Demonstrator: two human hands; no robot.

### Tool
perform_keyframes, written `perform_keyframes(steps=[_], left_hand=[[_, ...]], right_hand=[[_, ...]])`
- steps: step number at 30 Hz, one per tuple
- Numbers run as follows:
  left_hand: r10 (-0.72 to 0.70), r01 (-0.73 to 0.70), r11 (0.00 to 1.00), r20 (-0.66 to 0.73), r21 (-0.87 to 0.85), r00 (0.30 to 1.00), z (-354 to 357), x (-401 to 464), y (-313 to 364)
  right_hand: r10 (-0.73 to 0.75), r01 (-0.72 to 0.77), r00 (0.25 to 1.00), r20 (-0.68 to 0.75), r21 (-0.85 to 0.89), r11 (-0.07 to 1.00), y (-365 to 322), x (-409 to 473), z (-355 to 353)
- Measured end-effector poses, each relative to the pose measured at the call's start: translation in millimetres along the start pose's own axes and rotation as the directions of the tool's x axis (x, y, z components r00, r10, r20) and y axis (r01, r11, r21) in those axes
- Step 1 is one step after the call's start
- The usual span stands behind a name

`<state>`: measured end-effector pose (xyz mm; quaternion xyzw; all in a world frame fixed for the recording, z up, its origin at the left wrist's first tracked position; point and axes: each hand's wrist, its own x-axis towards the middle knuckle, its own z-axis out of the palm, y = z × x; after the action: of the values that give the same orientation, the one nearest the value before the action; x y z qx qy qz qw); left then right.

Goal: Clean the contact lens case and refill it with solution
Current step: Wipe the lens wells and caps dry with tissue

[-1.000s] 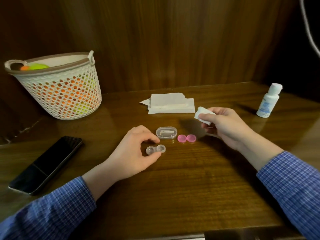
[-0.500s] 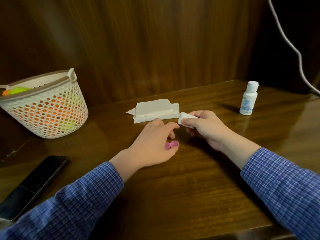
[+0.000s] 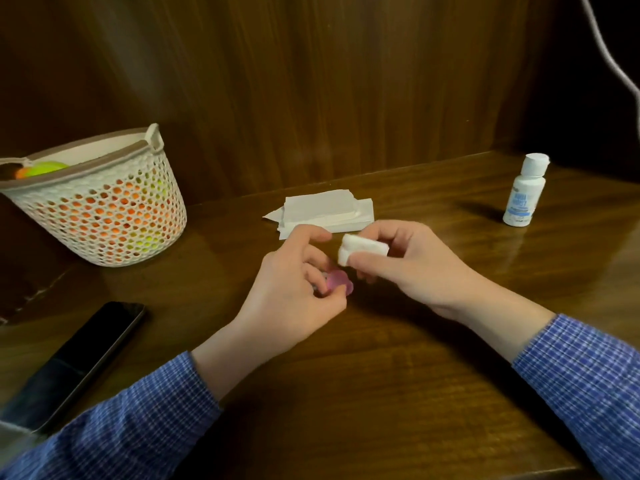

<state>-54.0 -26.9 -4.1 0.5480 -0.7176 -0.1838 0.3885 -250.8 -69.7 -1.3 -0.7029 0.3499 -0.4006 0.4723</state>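
My left hand (image 3: 294, 289) pinches a pink lens case cap (image 3: 337, 282) between thumb and fingers, just above the wooden table (image 3: 381, 393). A second pink cap edge peeks out beside it. My right hand (image 3: 408, 268) holds a folded white tissue pad (image 3: 362, 251) close to the pink cap, to its upper right. The clear lens case and the small clear box are hidden behind my left hand. A white solution bottle (image 3: 524, 190) with its cap on stands upright at the far right.
A stack of white tissues (image 3: 322, 211) lies behind my hands. A white perforated basket (image 3: 104, 206) with orange and yellow items stands at the left. A dark phone (image 3: 79, 362) lies at the near left. A wooden wall rises behind the table.
My left hand has let go of the clear case, moved right and picked up a pink cap. My right hand brought the tissue pad closer to it.
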Motion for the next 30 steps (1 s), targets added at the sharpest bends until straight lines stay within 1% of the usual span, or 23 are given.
perform_keyframes(steps=[2, 5, 9, 14, 17, 19, 21, 23, 26, 28, 30], left_hand=[[0.041, -0.041, 0.999, -0.052, -0.007, 0.998, -4.2, -13.4, -1.8], [0.102, -0.099, 0.995, -0.102, 0.028, 0.99, -7.8, -26.4, -3.5], [0.146, -0.143, 0.989, -0.101, 0.038, 0.984, -7.4, -31.5, 0.0], [0.232, -0.218, 0.969, -0.123, 0.119, 0.965, -9.9, -36.2, 3.7], [0.253, -0.235, 0.963, -0.147, 0.132, 0.956, -10.5, -38.1, 4.4], [0.248, -0.237, 0.968, -0.166, 0.085, 0.955, -9.9, -37.6, 4.0], [0.242, -0.243, 0.97, -0.187, 0.018, 0.952, -9.0, -36.6, 3.4], [0.214, -0.234, 0.97, -0.213, -0.071, 0.953, -8.3, -35.4, 3.1], [0.07, -0.129, 0.947, -0.201, -0.293, 0.977, -8.5, -34.9, 3.5], [0.022, -0.079, 0.93, -0.159, -0.36, 0.987, -8.5, -34.9, 3.4], [0.016, -0.063, 0.922, -0.125, -0.382, 0.992, -7.7, -34.3, 3.2]], right_hand=[[0.002, 0.0, 0.999, 0.048, -0.045, 0.999, -1.8, -3.2, 10.2], [0.023, -0.018, 0.999, 0.045, -0.107, 0.994, -1.7, -4.2, 17.9], [0.049, -0.043, 0.997, 0.068, -0.081, 0.996, -2.4, -5.1, 19.5], [0.003, 0.005, 0.998, 0.063, -0.114, 0.993, -5.5, -7.7, 19.3], [-0.008, 0.014, 0.999, 0.053, -0.11, 0.994, -5.8, -9.0, 21.8], [0.001, 0.003, 0.999, 0.046, -0.075, 0.997, -5.0, -9.7, 23.4], [0.017, -0.017, 0.999, 0.028, -0.003, 1.0, -4.7, -10.2, 24.8], [0.023, -0.023, 1.0, -0.005, 0.059, 0.998, -5.3, -10.5, 26.1], [0.017, -0.013, 0.997, -0.071, 0.05, 0.999, -6.3, -11.1, 27.9], [0.007, -0.004, 0.994, -0.111, 0.023, 1.0, -7.0, -12.1, 28.2], [-0.018, 0.016, 0.991, -0.132, -0.016, 1.0, -8.1, -12.9, 28.1]])
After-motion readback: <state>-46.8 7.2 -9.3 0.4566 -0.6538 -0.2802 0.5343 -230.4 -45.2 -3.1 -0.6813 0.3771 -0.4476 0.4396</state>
